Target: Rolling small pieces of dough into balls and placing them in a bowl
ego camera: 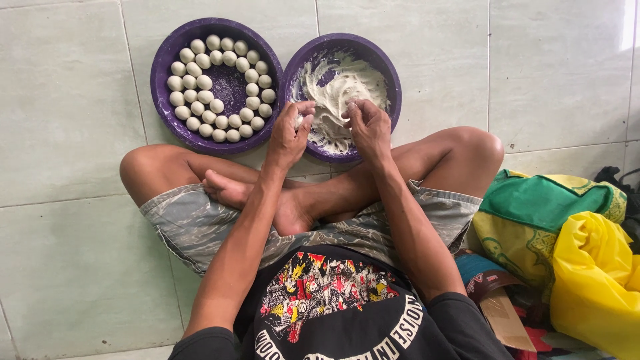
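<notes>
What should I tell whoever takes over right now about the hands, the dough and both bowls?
Left hand: closed around a small dough piece over the right bowl.
Right hand: fingertips pinching at the dough mass in that bowl.
Done: many dough balls arranged in rings in the left bowl, centre bare.
Left: a sizeable mass of dough not yet shaped.

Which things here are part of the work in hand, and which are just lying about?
In use: left hand, right hand, purple bowl of dough, purple bowl of rolled balls.

Lying about: yellow plastic bag, green and yellow cloth bag, cardboard piece.
</notes>
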